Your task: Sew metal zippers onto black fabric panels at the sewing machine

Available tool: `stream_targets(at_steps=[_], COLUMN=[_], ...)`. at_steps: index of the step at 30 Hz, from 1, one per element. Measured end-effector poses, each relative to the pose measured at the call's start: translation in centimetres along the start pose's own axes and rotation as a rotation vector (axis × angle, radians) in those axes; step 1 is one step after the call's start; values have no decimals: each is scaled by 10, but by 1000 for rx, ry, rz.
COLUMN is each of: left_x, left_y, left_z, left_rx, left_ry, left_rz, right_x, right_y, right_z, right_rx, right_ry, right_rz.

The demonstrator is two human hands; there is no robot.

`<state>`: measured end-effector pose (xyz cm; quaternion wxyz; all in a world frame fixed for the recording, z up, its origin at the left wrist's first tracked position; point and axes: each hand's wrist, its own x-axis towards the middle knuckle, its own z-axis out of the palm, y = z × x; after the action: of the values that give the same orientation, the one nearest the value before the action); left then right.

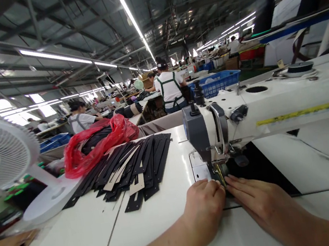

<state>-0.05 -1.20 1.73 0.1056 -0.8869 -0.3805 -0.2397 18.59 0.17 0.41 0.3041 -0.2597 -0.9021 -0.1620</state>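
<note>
At the sewing machine [206, 133], a strip with gold teeth, which looks like a zipper [221, 175], runs under the presser foot. My left hand [203, 207] is closed beside it, fingers bent and pinching at its near end. My right hand [262, 199] lies on the other side with fingers stretched out, tips next to the zipper and pressing on the black fabric piece [266, 171]. This fabric spreads flat on the machine table [169, 230] beneath the machine arm, partly hidden by my right hand. The needle itself is too small to make out.
Left of the machine lie many black slotted strips [153, 154] in a fanned pile, some showing beige. Behind them is a red plastic bag [99, 145]. A white fan [48, 187] stands at the left. Beyond are a blue crate [219, 83] and a person in a white shirt [171, 88].
</note>
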Motion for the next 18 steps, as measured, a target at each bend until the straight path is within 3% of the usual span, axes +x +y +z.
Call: stream_targets(at_steps=[5,11,15,18], left_x=[4,5,-4,-11], left_y=[-9,-13,-13,-14], left_z=[8,7,-1,1], left_rx=[-11,-95,-175,-181], left_ry=[17,-7,67,106], left_rz=[17,-63,-157,-125], right_x=[5,9,4,0], right_y=[6,11,11,10], right_z=[7,9,4,2], right_rx=[25,28,22,8], right_ry=[-7,-12,-8,-14], right_rz=[12,48,108,105])
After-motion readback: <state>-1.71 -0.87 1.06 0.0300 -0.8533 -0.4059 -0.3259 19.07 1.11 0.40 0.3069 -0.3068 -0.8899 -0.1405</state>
